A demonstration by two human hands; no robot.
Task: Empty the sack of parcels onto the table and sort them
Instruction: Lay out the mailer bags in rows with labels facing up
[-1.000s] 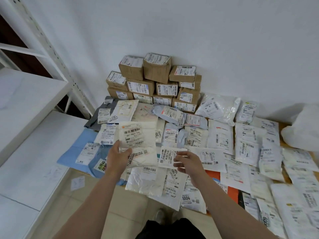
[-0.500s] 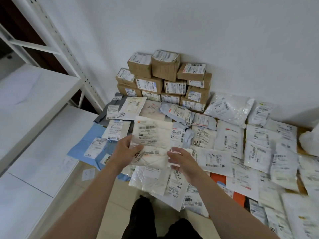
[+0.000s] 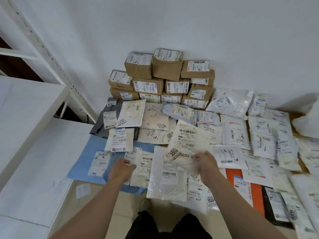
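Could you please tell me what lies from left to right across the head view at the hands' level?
White shelf, blue parcel, left hand, right hand gripping a cream parcel, orange parcel.

Parcel sorting room, of the courier-depot kind. Cardboard boxes point(image 3: 162, 80) stood stacked several tiers high against a bare white wall point(image 3: 207, 28), each bearing a printed shipping label. Poly mailers point(image 3: 234, 133) lay flat, edge to edge and overlapping, all with barcode labels. A cream mailer point(image 3: 186, 137) carried a sticker with the bold number "3004". A white shelving rack point(image 3: 31, 100) with slotted posts stood at left. The floor point(image 3: 103, 213) was pale tile.
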